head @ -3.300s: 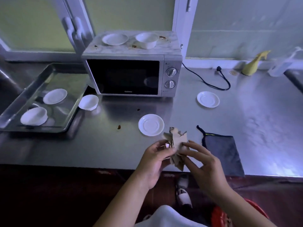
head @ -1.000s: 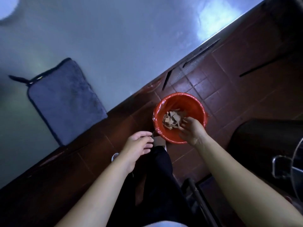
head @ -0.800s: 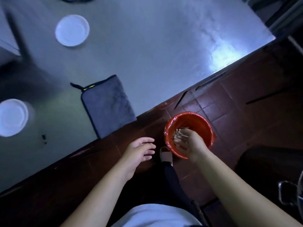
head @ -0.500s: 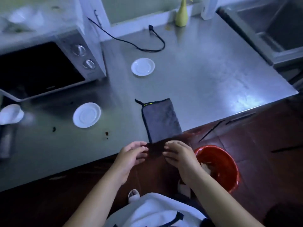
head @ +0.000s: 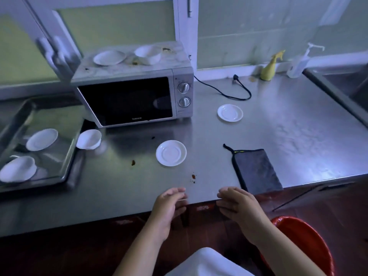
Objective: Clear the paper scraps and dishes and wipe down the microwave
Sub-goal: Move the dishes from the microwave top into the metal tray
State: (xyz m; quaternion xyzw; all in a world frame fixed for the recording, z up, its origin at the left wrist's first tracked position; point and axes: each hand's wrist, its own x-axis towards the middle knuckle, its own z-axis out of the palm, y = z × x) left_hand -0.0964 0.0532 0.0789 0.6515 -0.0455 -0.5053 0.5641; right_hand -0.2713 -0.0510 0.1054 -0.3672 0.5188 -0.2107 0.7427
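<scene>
Brings left hand and right hand back empty and relaxed over the counter's near edge after dropping the paper scraps into the near-right red bin, leaving the dishes and stained microwave undone.

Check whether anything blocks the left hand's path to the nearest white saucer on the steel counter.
Nothing visible does. Between the left hand and the round white saucer lies only bare stainless steel counter; small brown stains sit just to the right of that line, flat on the surface.
</scene>
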